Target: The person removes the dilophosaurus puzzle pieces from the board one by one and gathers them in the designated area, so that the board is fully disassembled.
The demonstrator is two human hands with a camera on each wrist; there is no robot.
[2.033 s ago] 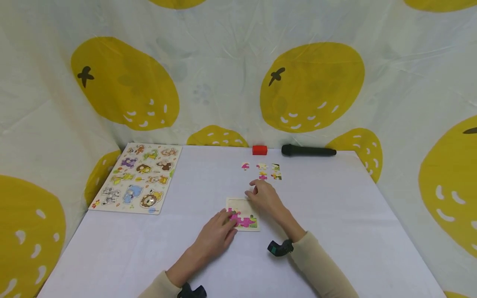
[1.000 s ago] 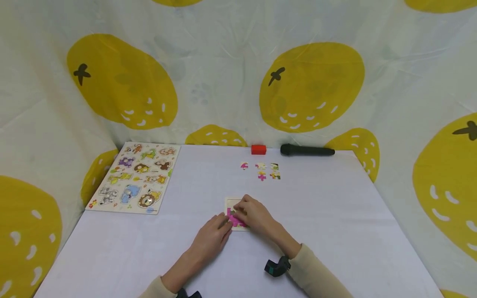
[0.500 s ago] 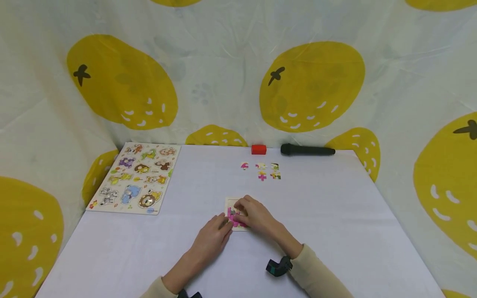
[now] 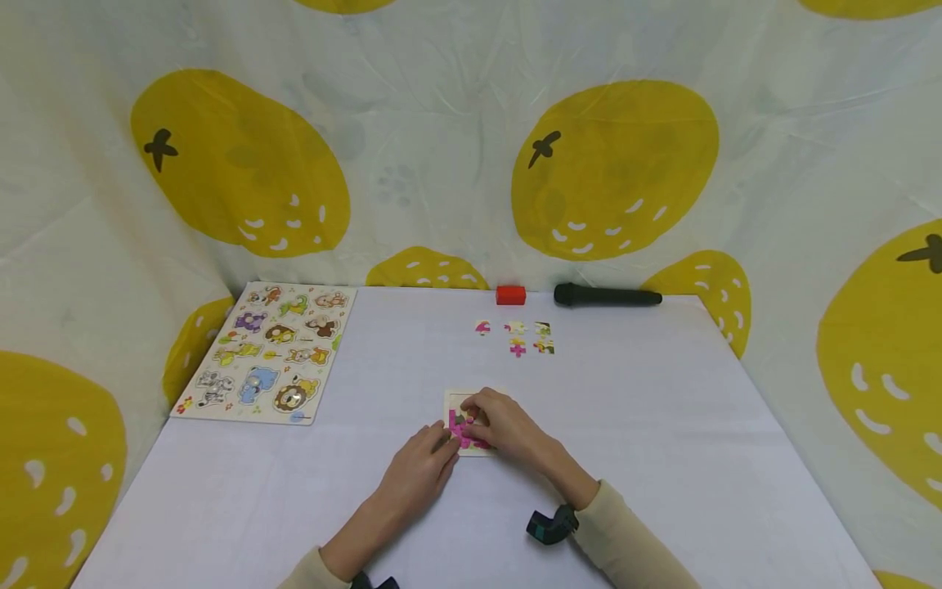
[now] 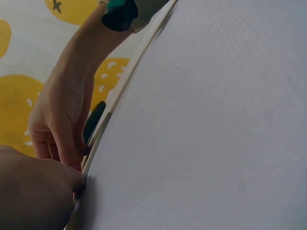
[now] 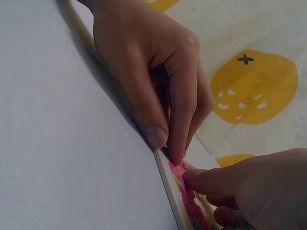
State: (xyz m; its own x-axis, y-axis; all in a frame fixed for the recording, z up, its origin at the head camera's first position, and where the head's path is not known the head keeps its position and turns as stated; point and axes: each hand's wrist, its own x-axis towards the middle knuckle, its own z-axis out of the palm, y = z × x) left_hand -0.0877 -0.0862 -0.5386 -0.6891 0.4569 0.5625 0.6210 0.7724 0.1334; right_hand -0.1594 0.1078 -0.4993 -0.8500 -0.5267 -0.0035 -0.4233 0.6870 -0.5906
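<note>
A small square jigsaw tray [image 4: 446, 401] lies on the white table, its lower part filled with pink and green pieces [image 4: 453, 419]. My left hand [image 4: 415, 468] holds the tray's left near corner; in the right wrist view its thumb is against the tray's edge and its fingertips touch the pink surface. Over the tray, my right hand [image 4: 509, 425] has thumb and index finger bent together at a small puzzle piece [image 4: 470, 417], mostly hidden by the fingers. Several loose puzzle pieces [image 4: 518, 348] lie beyond the tray.
An animal puzzle board [image 4: 268, 353] lies at the left. Along the back edge are a red block [image 4: 511, 295] and a black microphone [image 4: 607, 295]. A curtain with yellow fruit prints [image 4: 614, 172] hangs behind the table [image 4: 662, 409].
From beyond the tray's far right corner, my right hand has come back over the pieces in it, then made only small movements. The left hand has shifted slightly toward the tray's edge.
</note>
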